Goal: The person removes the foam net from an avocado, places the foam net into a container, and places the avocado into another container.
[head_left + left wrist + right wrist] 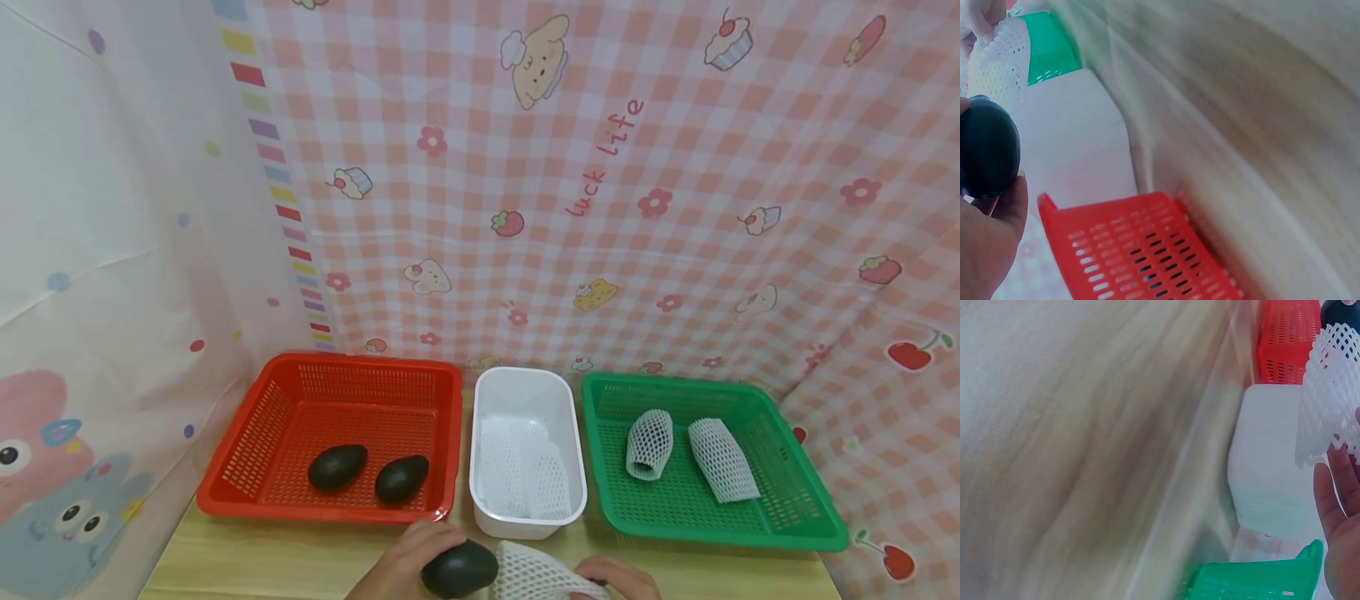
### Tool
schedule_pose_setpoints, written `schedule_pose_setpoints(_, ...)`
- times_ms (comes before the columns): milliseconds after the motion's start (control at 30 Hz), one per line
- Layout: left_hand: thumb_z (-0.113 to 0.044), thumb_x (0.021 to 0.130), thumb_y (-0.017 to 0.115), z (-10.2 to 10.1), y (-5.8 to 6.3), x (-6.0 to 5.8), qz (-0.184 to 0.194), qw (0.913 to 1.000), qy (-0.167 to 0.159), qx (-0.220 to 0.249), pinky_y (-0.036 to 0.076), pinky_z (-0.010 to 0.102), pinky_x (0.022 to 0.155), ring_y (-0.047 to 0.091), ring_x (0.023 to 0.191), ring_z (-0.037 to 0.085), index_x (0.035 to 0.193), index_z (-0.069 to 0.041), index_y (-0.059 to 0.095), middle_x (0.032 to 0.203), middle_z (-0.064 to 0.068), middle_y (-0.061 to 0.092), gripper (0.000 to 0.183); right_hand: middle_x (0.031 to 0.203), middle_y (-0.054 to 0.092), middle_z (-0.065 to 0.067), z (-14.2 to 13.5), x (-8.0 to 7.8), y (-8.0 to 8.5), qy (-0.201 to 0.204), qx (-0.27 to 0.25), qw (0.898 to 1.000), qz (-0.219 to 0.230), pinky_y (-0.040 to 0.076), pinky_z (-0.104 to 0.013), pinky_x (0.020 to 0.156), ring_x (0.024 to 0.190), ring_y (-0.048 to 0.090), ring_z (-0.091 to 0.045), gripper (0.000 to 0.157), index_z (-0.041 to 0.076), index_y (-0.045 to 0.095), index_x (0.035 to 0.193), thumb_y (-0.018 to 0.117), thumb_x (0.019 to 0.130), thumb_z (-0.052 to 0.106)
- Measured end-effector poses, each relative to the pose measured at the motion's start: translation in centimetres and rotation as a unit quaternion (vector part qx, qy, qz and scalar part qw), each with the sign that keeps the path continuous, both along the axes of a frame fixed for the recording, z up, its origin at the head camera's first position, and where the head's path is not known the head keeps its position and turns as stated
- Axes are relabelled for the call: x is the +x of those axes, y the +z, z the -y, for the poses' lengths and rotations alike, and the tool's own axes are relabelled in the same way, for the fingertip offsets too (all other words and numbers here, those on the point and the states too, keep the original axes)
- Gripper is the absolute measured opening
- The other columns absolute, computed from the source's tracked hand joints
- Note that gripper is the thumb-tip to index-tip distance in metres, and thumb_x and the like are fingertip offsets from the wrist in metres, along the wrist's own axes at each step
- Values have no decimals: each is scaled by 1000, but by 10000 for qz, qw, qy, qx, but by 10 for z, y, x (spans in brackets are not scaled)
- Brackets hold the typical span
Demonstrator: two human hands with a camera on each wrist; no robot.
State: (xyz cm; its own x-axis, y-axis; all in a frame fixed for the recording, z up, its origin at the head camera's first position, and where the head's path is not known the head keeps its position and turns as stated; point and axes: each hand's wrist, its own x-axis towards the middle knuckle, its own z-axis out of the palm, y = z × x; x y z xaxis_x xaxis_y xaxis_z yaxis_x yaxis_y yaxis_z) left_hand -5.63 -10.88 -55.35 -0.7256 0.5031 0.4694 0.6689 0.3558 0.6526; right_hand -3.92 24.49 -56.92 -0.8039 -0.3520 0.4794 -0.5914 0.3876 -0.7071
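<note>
My left hand point(399, 570) grips a dark avocado point(459, 571) by its side, low in the head view. The thumb and fingers curl round that avocado point(990, 150) in the left wrist view. A white foam net sleeve point(536, 573) is held by my right hand point(621, 577), with its mouth facing the avocado. In the right wrist view the fingers are at the lower end of the sleeve point(1330, 403), and part of the hand is cut off by the frame. Whether avocado and sleeve touch I cannot tell.
A red basket point(330, 510) at the left holds two avocados point(337, 467). The white tub point(525, 529) in the middle contains more foam net sleeves point(551, 483). At the right, a green basket point(720, 537) holds two netted pieces point(651, 442). A checked cloth point(480, 275) hangs behind.
</note>
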Motion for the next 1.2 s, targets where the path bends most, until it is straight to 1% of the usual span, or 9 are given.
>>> schedule_pose_setpoints(200,-9,67,98,7,8,-2,-273,9994,47,195,56,37,93,59,116,18,135,-15,65,130,-1,65,75,99,73,5,1,-4,9,200,-343,9981,-470,52,-17,71,83,68,-7,47,19,74,109,84,74,-12)
schedule_pose_setpoints(300,-3,61,97,12,11,-4,-383,9988,144,256,57,37,92,58,117,18,136,-16,64,131,1,63,83,100,74,1,2,-4,16,125,-420,9979,-488,54,-19,71,84,69,-10,48,18,74,109,83,74,-14)
schedule_pose_setpoints(433,-2,61,97,18,15,-5,-435,9983,339,204,57,36,92,57,117,17,137,-17,63,131,3,62,84,101,74,3,4,-1,29,-241,-281,9992,-177,54,-21,70,84,69,-9,44,21,75,108,85,78,-9)
schedule_pose_setpoints(533,-4,63,96,23,19,-4,-371,9977,552,152,57,36,92,57,117,15,137,-20,64,132,0,61,83,100,74,4,6,-2,36,-480,-211,9985,-154,54,-21,71,82,69,-9,44,21,75,106,86,76,-9)
schedule_pose_setpoints(633,-4,63,96,28,23,-4,-357,9968,692,189,58,35,91,58,117,15,137,-21,64,134,-2,60,82,98,75,4,7,-5,42,-701,-383,9967,-158,54,-19,71,81,69,-9,46,20,76,103,86,72,-13)
schedule_pose_setpoints(800,-4,62,95,35,27,-7,-590,9940,889,230,55,30,94,58,116,17,136,-17,64,132,0,61,81,95,77,1,10,-12,51,-758,-861,9933,-109,56,-20,72,82,72,-9,45,12,76,102,83,71,-20)
schedule_pose_setpoints(967,-6,62,95,43,26,-10,-722,9897,1225,138,44,19,104,58,117,16,136,-18,66,133,0,62,80,97,77,-3,14,-16,58,-751,-1286,9888,18,57,-19,77,87,72,-8,44,5,75,101,80,70,-26)
schedule_pose_setpoints(1067,-4,60,94,49,27,-15,-900,9871,1297,266,42,17,105,58,116,18,135,-13,66,130,2,63,81,99,77,-2,16,-19,61,-819,-1453,9860,49,57,-19,78,89,71,-6,42,3,75,101,79,71,-26)
schedule_pose_setpoints(1200,-2,59,90,55,26,-24,-1319,9809,1328,525,43,16,102,58,113,21,133,-9,68,127,6,65,77,100,76,-3,21,-25,62,-992,-1600,9821,-87,56,-18,79,89,71,-7,39,0,74,101,78,72,-27)
